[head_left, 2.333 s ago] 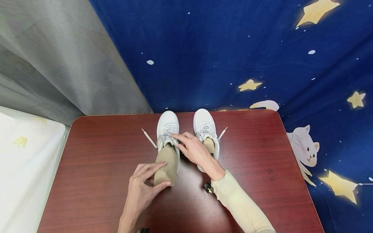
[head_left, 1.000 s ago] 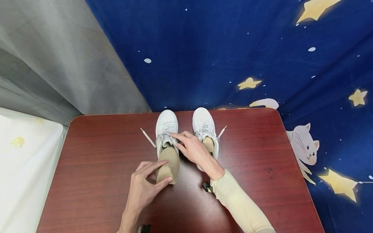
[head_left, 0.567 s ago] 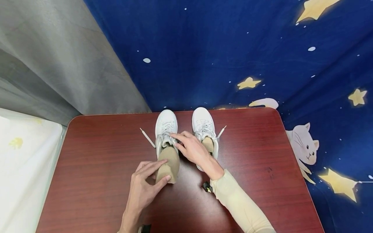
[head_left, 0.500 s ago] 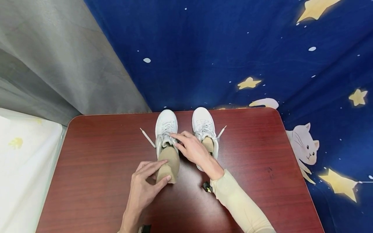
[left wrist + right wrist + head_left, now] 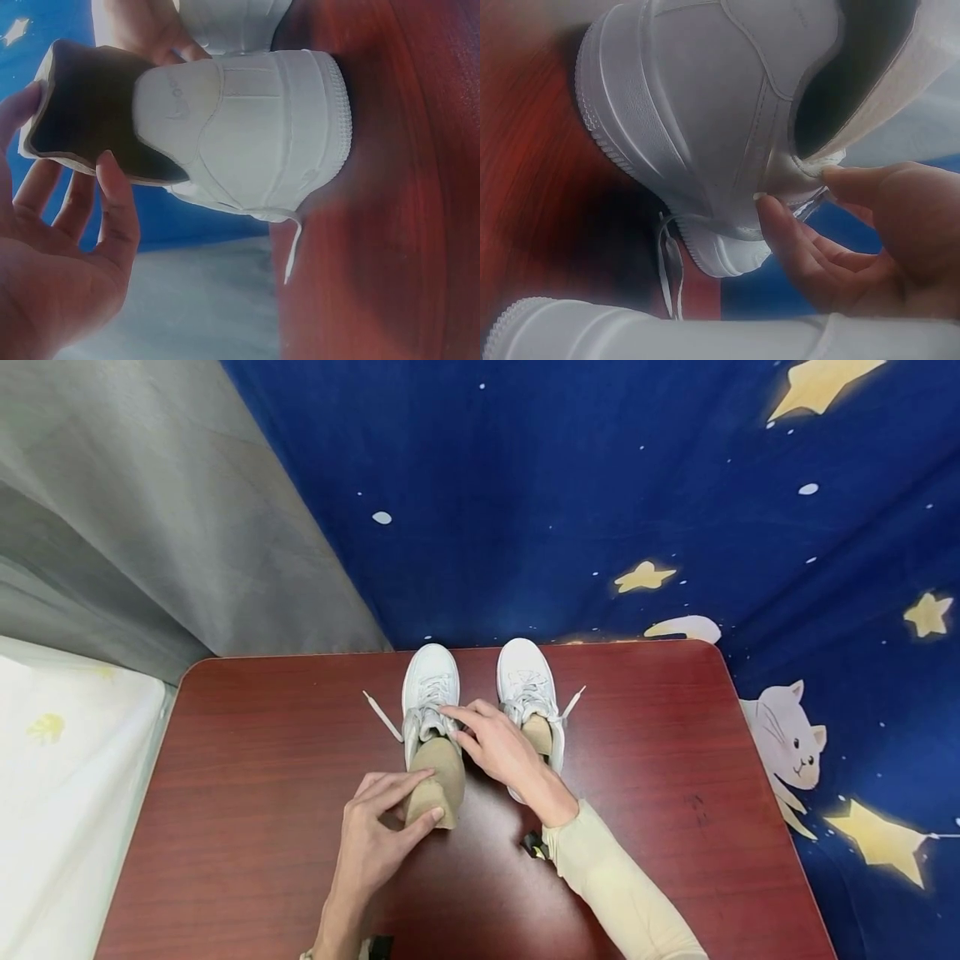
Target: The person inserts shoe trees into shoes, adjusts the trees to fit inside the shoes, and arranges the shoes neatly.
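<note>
Two white lace-up sneakers stand side by side at the table's far edge, toes pointing away. From the opening of the left sneaker (image 5: 431, 672) rises a tan, curved, cardboard-like insert (image 5: 437, 764). My left hand (image 5: 372, 839) grips its near end between thumb and fingers. In the left wrist view the insert (image 5: 79, 101) forms a dark hollow above the heel. My right hand (image 5: 504, 750) holds the left sneaker's collar beside the laces; the right wrist view has thumb and fingers of the right hand (image 5: 900, 240) on that edge. Inside the right sneaker (image 5: 523, 667) lies another tan insert (image 5: 537, 733).
The reddish-brown table (image 5: 277, 760) carries both sneakers. One loose lace end (image 5: 384, 716) sticks out left of the left sneaker, another lace end (image 5: 574, 700) right of the right one. A blue star-patterned curtain (image 5: 525, 527) and a grey curtain (image 5: 187, 527) hang behind.
My left hand has shifted slightly right and forward, and the near end of the insert with it. The insert looks more bent. My right hand stays at the left sneaker.
</note>
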Action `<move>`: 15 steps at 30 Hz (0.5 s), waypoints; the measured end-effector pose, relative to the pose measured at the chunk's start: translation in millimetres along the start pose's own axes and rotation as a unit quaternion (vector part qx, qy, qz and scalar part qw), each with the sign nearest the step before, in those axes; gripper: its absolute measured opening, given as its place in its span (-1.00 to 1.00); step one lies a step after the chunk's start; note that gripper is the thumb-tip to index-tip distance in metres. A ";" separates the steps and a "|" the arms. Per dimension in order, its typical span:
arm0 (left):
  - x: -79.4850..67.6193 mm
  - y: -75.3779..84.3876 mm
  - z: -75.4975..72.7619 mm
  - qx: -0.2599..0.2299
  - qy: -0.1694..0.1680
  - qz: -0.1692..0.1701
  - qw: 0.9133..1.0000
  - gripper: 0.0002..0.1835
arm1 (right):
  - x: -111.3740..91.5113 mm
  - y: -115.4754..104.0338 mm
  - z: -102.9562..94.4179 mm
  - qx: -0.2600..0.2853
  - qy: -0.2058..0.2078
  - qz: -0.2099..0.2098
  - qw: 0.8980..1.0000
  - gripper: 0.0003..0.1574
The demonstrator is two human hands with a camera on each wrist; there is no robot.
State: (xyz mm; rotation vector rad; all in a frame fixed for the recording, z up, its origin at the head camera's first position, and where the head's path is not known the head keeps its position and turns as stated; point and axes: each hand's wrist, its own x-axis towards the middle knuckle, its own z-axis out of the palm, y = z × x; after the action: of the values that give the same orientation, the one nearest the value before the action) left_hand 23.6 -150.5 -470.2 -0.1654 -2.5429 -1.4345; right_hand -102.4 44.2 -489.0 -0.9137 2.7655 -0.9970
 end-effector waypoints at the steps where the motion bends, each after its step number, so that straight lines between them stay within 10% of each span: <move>1: -0.1 -0.7 0.1 0.001 0.001 -0.001 1.000 -0.51 | 0.4 -0.1 0.0 0.000 0.001 -0.001 1.000 -0.50; 15: 3.5 -3.3 9.1 -0.018 0.025 0.009 0.999 -0.49 | -1.2 2.3 0.5 0.004 -0.003 -0.001 1.000 -0.49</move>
State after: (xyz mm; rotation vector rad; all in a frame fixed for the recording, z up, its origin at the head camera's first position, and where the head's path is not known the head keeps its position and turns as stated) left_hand 18.4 -144.5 -476.6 -0.1551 -2.4704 -1.4612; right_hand -102.4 46.0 -491.0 -0.9184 2.7536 -1.0033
